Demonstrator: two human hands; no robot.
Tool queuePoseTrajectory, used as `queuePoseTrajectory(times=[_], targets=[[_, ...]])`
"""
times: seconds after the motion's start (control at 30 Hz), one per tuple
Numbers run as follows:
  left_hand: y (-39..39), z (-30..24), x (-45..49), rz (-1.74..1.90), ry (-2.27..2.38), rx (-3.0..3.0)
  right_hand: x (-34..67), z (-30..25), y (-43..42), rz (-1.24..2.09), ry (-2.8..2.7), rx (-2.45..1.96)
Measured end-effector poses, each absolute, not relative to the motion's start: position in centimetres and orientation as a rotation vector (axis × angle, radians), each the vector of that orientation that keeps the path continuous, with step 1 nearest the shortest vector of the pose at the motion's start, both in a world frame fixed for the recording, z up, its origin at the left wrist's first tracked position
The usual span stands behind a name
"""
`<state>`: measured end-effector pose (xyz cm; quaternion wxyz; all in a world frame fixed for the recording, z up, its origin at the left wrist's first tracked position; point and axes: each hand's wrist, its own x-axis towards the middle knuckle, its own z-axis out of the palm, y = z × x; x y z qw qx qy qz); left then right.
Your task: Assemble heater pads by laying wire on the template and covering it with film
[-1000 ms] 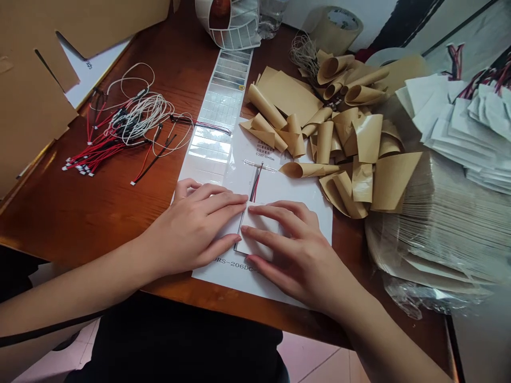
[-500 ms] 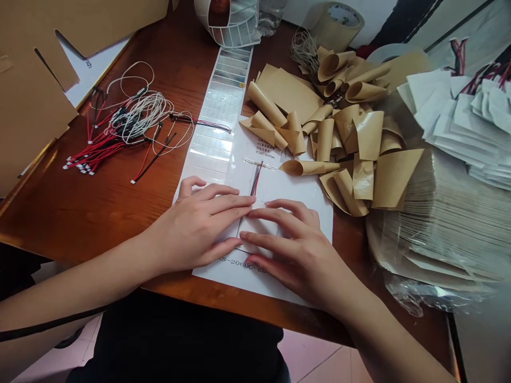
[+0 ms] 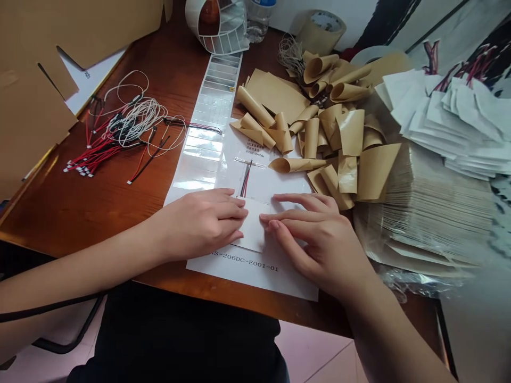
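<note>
A small white square pad (image 3: 254,227) lies flat on a printed white sheet (image 3: 239,270) at the table's front. Red and black wires (image 3: 246,180) run out from the pad's far edge towards a thin clear strip. My left hand (image 3: 203,222) rests over the pad's left side, its fingers stretched out and lying flat. On the other side, my right hand (image 3: 315,231) has its fingers apart, with fingertips touching at the pad's right edge. Neither hand grips anything.
Curled brown paper pieces (image 3: 311,138) lie beyond my right hand. A wrapped stack of sheets (image 3: 435,207) with white wired pads (image 3: 427,111) on top stands at right. Tangled wires (image 3: 136,125) lie at left, near a silvery label strip (image 3: 203,122) and cardboard (image 3: 35,101).
My hands have moved apart; the right has drawn back to the right and the left slightly left, uncovering the pad and printed text. The view has shifted slightly.
</note>
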<state>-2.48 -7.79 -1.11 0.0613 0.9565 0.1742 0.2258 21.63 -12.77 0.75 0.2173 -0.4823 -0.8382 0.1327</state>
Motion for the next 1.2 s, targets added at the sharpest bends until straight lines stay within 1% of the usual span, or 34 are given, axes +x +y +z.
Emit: queuePoseTrajectory(times=[0.27, 0.47, 0.57, 0.7, 0.83, 1.1, 1.2], targets=[[-8.2, -1.8, 0.5, 0.784, 0.577, 2.893, 22.1, 0.8, -12.3, 0.384, -2.293, -1.408], [-8.8, -2.1, 1.0, 0.738, 0.663, 2.931, 22.1, 0.6, -12.2, 0.399, -2.264, -1.43], [-9.2, -2.4, 0.9, 0.796, 0.675, 2.929, 22.0, 0.5, -12.3, 0.399, -2.268, -1.442], [-9.9, -2.5, 0.5, 0.857, 0.659, 2.95, 22.0, 0.3, -12.5, 0.313, -2.318, -1.427], [-10.8, -2.0, -0.6, 0.744, 0.557, 2.981, 21.7, 0.3, -12.8, 0.259, -2.341, -1.411], [-13.7, -1.5, -1.7, 0.747, 0.648, 2.92, 20.9, 1.1, -13.5, 0.16, -2.378, -1.419], [-14.2, -1.5, -1.6, 0.768, 0.712, 2.904, 20.4, 1.1, -13.7, 0.136, -2.429, -1.291]])
